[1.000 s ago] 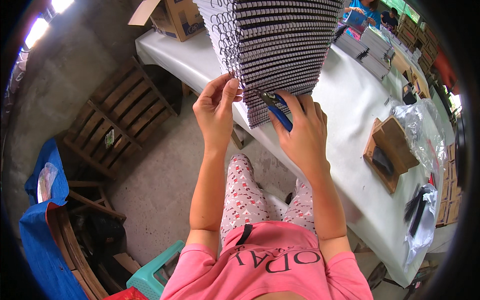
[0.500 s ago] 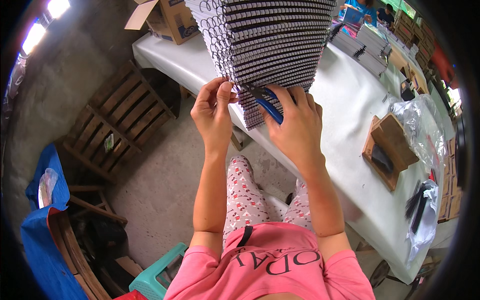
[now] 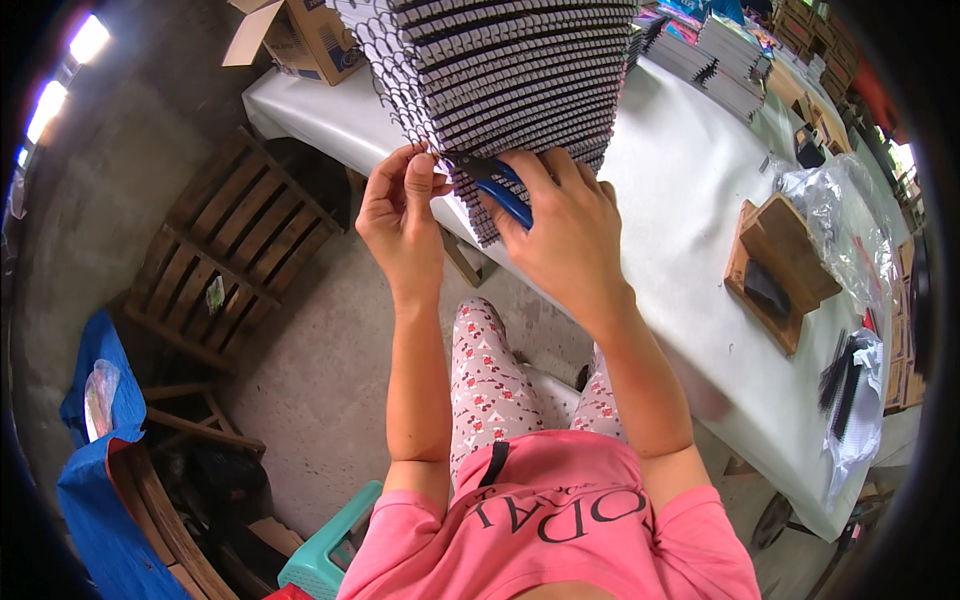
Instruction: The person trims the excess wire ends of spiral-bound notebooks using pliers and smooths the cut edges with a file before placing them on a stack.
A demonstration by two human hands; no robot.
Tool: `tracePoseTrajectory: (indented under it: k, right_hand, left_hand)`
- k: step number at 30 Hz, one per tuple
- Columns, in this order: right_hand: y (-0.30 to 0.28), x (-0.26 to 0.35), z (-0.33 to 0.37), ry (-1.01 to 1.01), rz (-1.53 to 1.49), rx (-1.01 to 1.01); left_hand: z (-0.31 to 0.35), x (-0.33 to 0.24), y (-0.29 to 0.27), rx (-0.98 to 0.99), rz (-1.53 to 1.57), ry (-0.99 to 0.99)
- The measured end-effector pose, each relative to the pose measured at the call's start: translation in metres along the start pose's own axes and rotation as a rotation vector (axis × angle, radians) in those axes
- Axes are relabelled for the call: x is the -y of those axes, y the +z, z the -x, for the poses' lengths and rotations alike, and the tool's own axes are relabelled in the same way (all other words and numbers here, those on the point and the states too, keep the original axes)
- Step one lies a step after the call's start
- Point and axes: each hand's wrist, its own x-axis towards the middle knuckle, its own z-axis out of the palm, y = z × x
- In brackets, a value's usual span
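A tall stack of spiral-bound notebooks (image 3: 520, 75) stands on the table's near edge, its rows of black binding coils facing me. My right hand (image 3: 570, 225) is wrapped round blue-handled cutting pliers (image 3: 507, 203). Their dark jaws point left, at the coil ends on the stack's lower left corner. Close beside the jaws, my left hand (image 3: 403, 225) pinches with thumb and fingers at that same corner. Whatever is between those fingertips is too small to make out.
The table (image 3: 690, 250) has a white cover. On its right are a wooden block stand (image 3: 775, 265), clear plastic (image 3: 840, 210) and a bundle of black coils (image 3: 848, 375). More notebooks (image 3: 720, 75) lie at the back. A carton (image 3: 310, 40), wooden slatted rack (image 3: 235, 240) and green stool (image 3: 325, 550) are leftward.
The whole view has shifted a little, so stack and hands appear farther left and higher. Both hands stay at the same corner with the pliers still held.
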Motion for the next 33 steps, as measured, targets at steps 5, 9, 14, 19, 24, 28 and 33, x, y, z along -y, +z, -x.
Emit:
tracePoseTrajectory:
  k: [5, 9, 14, 19, 24, 28, 33]
  right_hand:
    - [0.007, -0.014, 0.000, 0.108, -0.135, 0.169]
    - [-0.008, -0.015, 0.001, 0.061, -0.074, 0.080]
    - [-0.010, -0.010, -0.003, -0.031, 0.031, -0.080]
    - [-0.005, -0.003, -0.005, -0.028, 0.037, -0.043]
    - [-0.002, -0.004, -0.006, 0.048, -0.140, 0.056]
    - [-0.007, -0.006, -0.009, 0.115, -0.099, 0.206]
    - [-0.019, -0.005, -0.010, 0.040, -0.040, 0.042]
  left_hand:
    - [0.000, 0.003, 0.000, 0.000, -0.037, 0.039]
    - [0.001, -0.001, -0.001, 0.011, -0.090, 0.028]
    - [0.004, -0.002, -0.001, 0.023, -0.082, 0.026]
    - [0.005, -0.005, -0.002, 0.020, -0.097, 0.039]
    - [0.009, 0.001, 0.000, -0.020, -0.217, 0.173]
    - [0.011, 0.003, -0.001, -0.095, -0.284, 0.322]
    - [0.004, -0.006, -0.018, -0.129, 0.655, -0.268]
